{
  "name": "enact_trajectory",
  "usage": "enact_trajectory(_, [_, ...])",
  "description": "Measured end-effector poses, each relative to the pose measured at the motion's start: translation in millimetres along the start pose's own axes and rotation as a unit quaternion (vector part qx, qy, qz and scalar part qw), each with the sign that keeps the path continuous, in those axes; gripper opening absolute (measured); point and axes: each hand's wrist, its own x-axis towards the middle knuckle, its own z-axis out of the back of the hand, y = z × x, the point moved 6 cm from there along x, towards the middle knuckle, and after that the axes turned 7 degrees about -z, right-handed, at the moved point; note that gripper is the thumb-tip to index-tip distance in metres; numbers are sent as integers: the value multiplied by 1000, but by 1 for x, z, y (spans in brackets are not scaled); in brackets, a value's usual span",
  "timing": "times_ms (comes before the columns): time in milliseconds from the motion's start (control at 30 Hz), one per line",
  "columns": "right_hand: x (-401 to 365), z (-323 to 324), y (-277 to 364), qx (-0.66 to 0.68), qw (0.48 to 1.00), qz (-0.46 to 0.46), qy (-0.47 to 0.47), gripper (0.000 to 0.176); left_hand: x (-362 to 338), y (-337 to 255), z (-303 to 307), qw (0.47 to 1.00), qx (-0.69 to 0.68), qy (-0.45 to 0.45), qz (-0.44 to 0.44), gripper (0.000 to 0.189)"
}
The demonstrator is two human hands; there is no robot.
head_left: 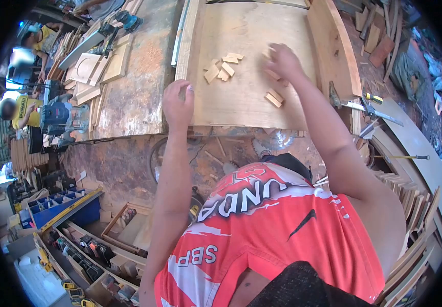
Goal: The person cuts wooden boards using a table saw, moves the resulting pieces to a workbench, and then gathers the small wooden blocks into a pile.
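Note:
My left hand (178,104) rests on the left side board (190,51) of a wooden box-like piece, its fingers curled over the edge. Over the plywood panel (246,107), my right hand (282,62) is blurred, with a small wooden piece at its fingertips. Several small wood blocks (212,73) lie in a loose group on the panel, left of my right hand. Two more blocks (273,98) sit side by side just below that hand.
A clamp (369,110) grips the right side board (336,46). On the left bench are a blue router (57,115), wood pieces (90,71) and a sander (128,20). Another person (26,112) is at far left. A blue organizer (62,207) stands lower left.

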Motion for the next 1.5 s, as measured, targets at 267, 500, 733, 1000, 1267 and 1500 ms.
enact_trajectory(267, [-74, 6, -91, -60, 976, -209, -10, 58, 2, -17, -5, 998, 40, 1, -41, 15])
enact_trajectory(500, [-83, 28, -32, -37, 991, -37, -127, 41, 28, -118, -139, 958, -93, 204, -178, 25])
enact_trajectory(733, [-63, -14, -43, -43, 990, -129, 28, 25, 32, -87, -232, 935, -54, 304, -176, 24])
enact_trajectory(1000, [-71, -4, -48, 55, 990, -128, 14, 23, 22, -86, -222, 926, -174, 324, -84, 25])
enact_trajectory(1267, [-79, -14, -56, 65, 989, -120, 53, 22, 11, -78, -229, 894, -245, 371, -54, 29])
enact_trajectory(1500, [-95, 1, -56, 100, 993, -47, 27, 27, -3, -110, -201, 874, -135, 406, -231, 103])
